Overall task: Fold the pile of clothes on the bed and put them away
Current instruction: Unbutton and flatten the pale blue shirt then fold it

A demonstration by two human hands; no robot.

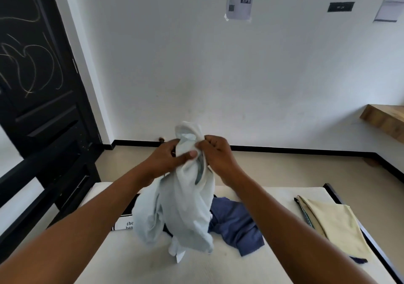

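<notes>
Head view: both hands are raised over the bed (273,196) — the left hand (168,158) pinches a pale blue garment (183,209) with thumb and curled fingers, and the right hand (216,152) grips its upper edge. The garment hangs bunched, its lower end brushing the mattress. Just behind lie a blue garment (236,224) (crumpled) and, at right, a folded cream cloth (334,220).
</notes>
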